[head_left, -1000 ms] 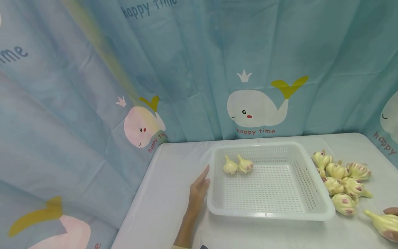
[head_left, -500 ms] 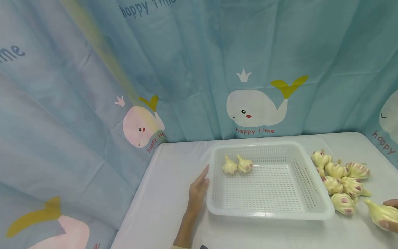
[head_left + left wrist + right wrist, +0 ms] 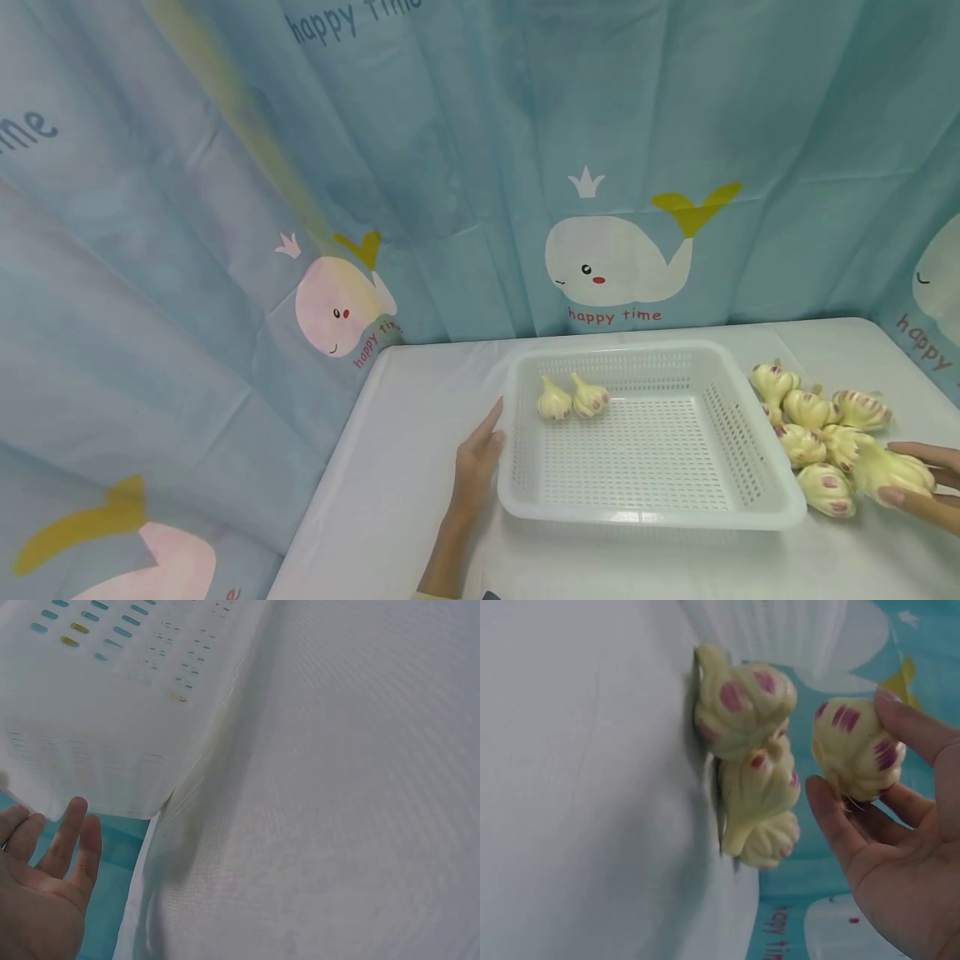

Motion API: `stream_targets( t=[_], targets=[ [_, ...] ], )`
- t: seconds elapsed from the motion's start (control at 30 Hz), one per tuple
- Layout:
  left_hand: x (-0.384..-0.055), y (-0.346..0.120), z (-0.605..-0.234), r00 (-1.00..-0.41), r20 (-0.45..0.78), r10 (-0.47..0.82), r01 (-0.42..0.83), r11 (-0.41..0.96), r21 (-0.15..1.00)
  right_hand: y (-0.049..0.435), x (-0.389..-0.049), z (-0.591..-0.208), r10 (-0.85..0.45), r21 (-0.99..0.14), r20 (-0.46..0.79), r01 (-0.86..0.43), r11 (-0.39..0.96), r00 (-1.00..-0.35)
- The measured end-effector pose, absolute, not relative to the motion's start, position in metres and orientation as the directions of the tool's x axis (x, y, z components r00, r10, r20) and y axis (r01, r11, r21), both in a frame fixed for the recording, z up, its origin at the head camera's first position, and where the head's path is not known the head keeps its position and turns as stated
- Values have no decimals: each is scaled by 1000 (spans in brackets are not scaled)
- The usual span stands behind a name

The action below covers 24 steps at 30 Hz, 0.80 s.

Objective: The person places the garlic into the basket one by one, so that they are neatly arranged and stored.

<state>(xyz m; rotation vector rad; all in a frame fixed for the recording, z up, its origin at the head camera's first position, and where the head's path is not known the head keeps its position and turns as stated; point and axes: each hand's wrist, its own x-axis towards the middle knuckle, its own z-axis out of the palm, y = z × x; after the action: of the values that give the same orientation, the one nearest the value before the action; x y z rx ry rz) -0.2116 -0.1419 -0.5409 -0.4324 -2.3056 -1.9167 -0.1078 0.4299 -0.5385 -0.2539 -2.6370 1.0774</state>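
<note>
In the right wrist view, a garlic bulb (image 3: 856,746) is held up off the table (image 3: 577,772). It is fat, round and bumpy, pale yellow, with dark pink patches on its skin and some thin, hairy bits at one end. The right hand (image 3: 907,870) pinches it between the thumb and the fingers. Next to it, three more bulbs (image 3: 757,772) lie on the table, touching each other. They have the same pink patches, and the held bulb does not touch them.

In the head view, the held bulb is near the right edge, beside a heap of garlic (image 3: 802,446). It hides part of the heap. Its neck points up and away. A white basket (image 3: 648,518) full of little holes sits left of the heap. Its side wall stands between the heap and the two bulbs (image 3: 554,400) inside, which sit side by side in the far left corner. The left hand (image 3: 474,462) is by the basket's left side, fingers straight. Behind the table hangs a blue curtain (image 3: 450,167) with whales (image 3: 611,267) on it.

In the left wrist view, the left hand's fingers are long and a bit spread, close to the basket's wall. It is hard to tell if they touch it.
</note>
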Motion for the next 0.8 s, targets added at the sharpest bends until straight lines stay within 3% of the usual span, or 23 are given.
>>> stream_targets(
  t=[0.13,0.37,0.8],
  targets=[
    [-212,-142,-542,-952,268,144,290,163,943,422,-110,-538,238,-755,267,-49,654,-934],
    [-211,-142,-541,-951,272,146,295,163,942,391,-116,-505,258,-750,149,61,659,-954],
    [-211,-141,-541,-955,261,137,284,188,940,357,-132,-479,160,-805,133,-12,592,-978]
  ],
)
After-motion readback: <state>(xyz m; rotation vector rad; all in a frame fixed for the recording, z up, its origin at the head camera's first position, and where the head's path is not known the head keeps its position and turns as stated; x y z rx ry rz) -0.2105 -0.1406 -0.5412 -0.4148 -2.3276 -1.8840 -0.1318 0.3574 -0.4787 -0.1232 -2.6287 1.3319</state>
